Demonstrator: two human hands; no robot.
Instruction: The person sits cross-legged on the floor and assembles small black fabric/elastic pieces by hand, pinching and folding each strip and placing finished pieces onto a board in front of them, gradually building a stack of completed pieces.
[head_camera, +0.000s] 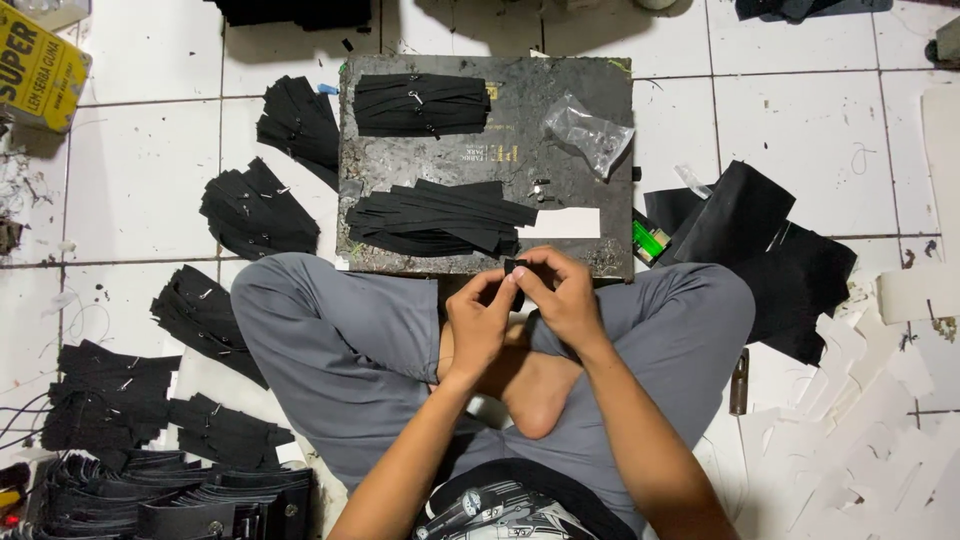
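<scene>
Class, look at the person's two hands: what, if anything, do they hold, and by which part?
Both the left hand and the right hand pinch one small black strip at its top end, between fingertips.

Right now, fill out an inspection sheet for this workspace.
Surface: dark worn board on white tiled floor.
Job's things: small black piece pinched by left hand and right hand; black strip stacks on the board.
Clutter: clear plastic bag, green lighter, white offcuts, black sheets.
Grippers: both hands closed on the piece.
Cables: thin dark wires, far left.
Surroundings: black bundles, yellow box.
</scene>
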